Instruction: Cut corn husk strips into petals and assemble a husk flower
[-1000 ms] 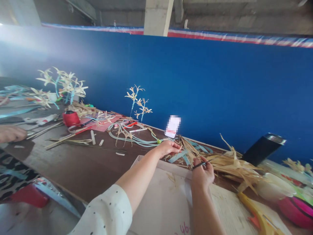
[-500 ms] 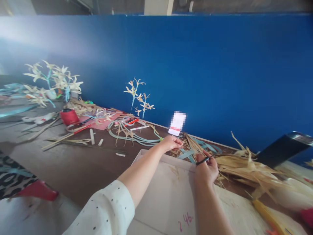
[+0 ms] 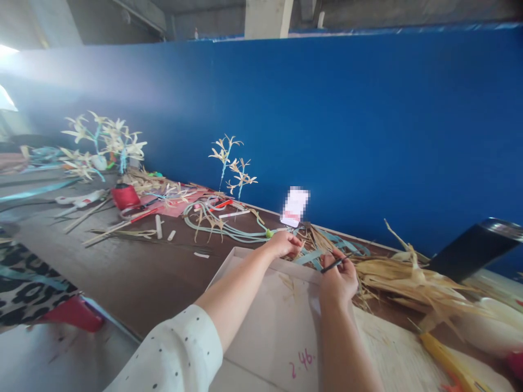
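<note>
Firmly, right hand (image 3: 337, 281) fingers (image 3: 346, 268) pinch a dark stick (image 3: 332, 265); left hand (image 3: 283, 243) touches straw (image 3: 314, 239).

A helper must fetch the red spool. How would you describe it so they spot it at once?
Follow the brown table along the blue wall leftward to the big cluster of pale straw flowers. Just in front stands the red spool, the only squat red cylinder among flat strips and thin sticks.
</note>
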A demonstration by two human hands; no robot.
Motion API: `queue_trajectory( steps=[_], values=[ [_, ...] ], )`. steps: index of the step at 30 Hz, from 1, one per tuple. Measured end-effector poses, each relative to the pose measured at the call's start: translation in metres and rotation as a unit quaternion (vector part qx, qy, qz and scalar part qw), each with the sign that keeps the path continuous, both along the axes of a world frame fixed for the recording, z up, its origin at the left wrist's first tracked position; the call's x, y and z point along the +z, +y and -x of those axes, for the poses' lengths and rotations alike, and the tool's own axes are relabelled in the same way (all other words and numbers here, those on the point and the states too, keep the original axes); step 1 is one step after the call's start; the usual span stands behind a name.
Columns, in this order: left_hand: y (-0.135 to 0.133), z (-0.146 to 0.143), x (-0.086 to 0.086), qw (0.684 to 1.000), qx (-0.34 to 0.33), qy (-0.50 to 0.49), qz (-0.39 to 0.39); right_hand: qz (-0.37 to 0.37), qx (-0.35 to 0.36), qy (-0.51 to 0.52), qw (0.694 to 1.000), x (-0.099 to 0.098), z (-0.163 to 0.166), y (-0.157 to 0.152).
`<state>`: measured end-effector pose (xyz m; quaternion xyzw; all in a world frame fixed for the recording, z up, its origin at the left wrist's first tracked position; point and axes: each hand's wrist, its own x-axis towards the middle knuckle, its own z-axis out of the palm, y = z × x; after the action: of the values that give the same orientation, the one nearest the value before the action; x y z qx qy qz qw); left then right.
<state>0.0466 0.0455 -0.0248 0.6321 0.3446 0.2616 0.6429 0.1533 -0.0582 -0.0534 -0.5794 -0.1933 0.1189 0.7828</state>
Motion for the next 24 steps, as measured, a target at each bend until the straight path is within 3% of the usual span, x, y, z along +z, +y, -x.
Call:
queue_trajectory(
  steps=[10, 18, 22, 24],
  values=[
    [-0.005, -0.005, 0.006, 1.000, -0.013, -0.020, 0.018, -0.011, 0.014, 0.008, 1.000, -0.001, -0.001, 0.001],
    [-0.007, -0.004, 0.014, 0.998, 0.036, -0.055, 0.017, -0.010, 0.013, 0.015, 1.000, 0.000, -0.001, 0.001],
    [-0.008, -0.009, 0.017, 0.999, 0.039, -0.031, 0.006, -0.010, 0.005, 0.009, 1.000, 0.001, -0.001, 0.002],
    [-0.009, -0.007, 0.019, 0.998, 0.041, 0.023, -0.038, -0.010, 0.002, 0.010, 1.000, 0.002, 0.000, 0.002]
  ],
)
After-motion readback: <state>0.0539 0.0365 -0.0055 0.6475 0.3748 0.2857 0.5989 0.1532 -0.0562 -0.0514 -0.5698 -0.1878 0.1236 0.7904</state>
